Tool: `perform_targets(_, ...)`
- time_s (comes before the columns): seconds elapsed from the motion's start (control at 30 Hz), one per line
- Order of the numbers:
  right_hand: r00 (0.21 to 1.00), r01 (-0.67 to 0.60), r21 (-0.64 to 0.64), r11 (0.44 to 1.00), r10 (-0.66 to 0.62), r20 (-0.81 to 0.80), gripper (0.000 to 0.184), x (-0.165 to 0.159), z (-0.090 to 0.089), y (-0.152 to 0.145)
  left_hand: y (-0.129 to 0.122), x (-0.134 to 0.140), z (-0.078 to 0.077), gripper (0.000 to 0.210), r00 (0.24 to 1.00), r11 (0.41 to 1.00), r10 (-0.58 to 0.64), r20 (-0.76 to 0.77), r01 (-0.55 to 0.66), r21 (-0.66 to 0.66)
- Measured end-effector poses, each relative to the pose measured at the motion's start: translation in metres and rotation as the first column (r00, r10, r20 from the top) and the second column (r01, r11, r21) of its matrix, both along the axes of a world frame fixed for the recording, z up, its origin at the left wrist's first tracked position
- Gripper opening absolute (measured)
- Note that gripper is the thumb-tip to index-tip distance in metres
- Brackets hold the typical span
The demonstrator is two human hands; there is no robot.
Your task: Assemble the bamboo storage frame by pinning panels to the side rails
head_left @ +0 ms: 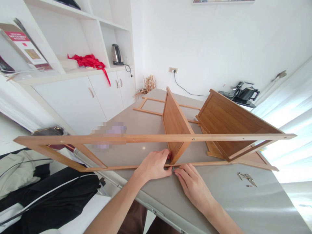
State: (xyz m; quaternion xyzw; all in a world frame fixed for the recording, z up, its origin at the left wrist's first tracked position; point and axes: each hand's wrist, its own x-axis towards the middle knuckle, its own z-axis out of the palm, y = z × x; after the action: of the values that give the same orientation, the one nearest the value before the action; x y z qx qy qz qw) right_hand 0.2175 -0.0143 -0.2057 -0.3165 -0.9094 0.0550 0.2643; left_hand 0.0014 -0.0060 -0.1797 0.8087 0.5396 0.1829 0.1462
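Note:
A wooden shelf unit lies on its side on the grey table (258,201). Its long upper rail (146,139) runs across the view, with a lower rail (209,163) resting near the tabletop. My left hand (152,166) grips the lower rail where the middle shelf board (176,125) meets it, fingers behind and thumb in front. Close beside that thumb, my right hand (191,182) pinches a small metal screw (173,169) at the rail's outer face. Part of the screw is hidden by the fingertips. A second, wider board (234,120) stands in the frame at the right.
Several loose screws (247,178) lie on the table at the right. An electric kettle (247,94) sits on a tray at the back right. Black clothing (60,191) is heaped at the lower left. White cabinets (80,97) line the left, with a steel kettle (117,54) above.

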Motion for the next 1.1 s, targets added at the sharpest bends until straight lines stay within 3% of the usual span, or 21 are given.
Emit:
perform_targets(0.6,1.0,0.006,-0.037,0.999,-0.005,0.019,0.016,-0.0001,0.0005,0.0005,0.0009,-0.0003,-0.003,0.032,1.0,1.0,0.006,-0.031,-0.005,0.011)
perform_targets(0.97,0.999,0.022,0.04,0.999,-0.024,0.048,0.017,-0.0036,0.0011,-0.0024,0.0017,-0.0017,-0.0032,0.031,1.0,1.0,-0.023,0.014,0.024,-0.009)
perform_targets(1.1,0.998,0.017,0.015,1.0,-0.018,0.055,0.021,-0.0033,0.0006,-0.0027,0.0028,-0.0002,0.0007,0.03,0.999,1.0,-0.016,-0.031,0.015,-0.019)
